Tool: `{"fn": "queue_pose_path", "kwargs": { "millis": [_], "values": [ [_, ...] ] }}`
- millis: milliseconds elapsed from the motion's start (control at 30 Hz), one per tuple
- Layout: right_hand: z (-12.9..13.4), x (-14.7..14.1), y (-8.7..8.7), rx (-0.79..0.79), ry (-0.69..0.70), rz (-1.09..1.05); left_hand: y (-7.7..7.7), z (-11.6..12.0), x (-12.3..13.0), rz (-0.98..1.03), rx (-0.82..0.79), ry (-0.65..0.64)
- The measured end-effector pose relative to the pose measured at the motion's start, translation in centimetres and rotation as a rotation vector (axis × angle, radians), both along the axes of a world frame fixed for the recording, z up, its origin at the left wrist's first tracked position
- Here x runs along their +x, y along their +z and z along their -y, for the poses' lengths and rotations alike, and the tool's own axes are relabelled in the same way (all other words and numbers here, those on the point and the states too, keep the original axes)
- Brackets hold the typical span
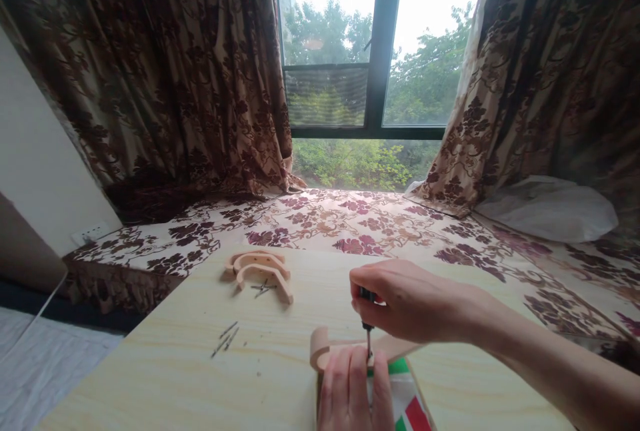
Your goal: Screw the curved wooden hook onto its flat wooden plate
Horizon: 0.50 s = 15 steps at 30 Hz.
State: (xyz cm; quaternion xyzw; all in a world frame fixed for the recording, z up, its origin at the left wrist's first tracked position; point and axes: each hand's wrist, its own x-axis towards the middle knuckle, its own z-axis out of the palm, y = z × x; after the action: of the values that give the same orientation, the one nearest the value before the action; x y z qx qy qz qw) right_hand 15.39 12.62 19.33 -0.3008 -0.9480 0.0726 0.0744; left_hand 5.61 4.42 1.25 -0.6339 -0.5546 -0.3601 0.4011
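My right hand is closed around the dark handle of a screwdriver, which stands nearly upright with its shaft pointing down. The tip meets a pale curved wooden piece near my left fingers; the exact contact spot is partly hidden. My left hand presses its fingers over that piece and holds it against a box with green, white and red markings. The hand covers much of the box and part of the wood.
On the pale wooden board, several curved wooden parts lie at the back left. Loose screws rest left of the box, with more screws beside the curved parts. Behind are a flowered cloth, curtains and a window.
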Motion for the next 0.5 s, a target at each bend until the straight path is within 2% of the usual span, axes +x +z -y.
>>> {"fn": "queue_pose_path", "kwargs": {
  "millis": [67,167,267,400,500],
  "values": [
    [0.0,-0.1,-0.5,-0.004,0.000,-0.031,0.1,0.0,0.2,0.024,-0.005,-0.006],
    [-0.2,-0.4,-1.3,0.087,-0.109,-0.041,0.1,-0.2,0.5,0.068,0.006,-0.027],
    [-0.4,-0.6,-1.2,0.142,-0.175,0.004,0.1,0.0,0.6,0.084,0.007,-0.026],
    [-0.1,-0.2,0.4,0.007,-0.038,0.043,0.4,0.6,0.0,0.012,-0.073,-0.007],
    [0.0,0.2,0.7,-0.077,0.051,-0.001,0.6,0.9,-0.5,-0.052,-0.135,-0.026]
  ]
}}
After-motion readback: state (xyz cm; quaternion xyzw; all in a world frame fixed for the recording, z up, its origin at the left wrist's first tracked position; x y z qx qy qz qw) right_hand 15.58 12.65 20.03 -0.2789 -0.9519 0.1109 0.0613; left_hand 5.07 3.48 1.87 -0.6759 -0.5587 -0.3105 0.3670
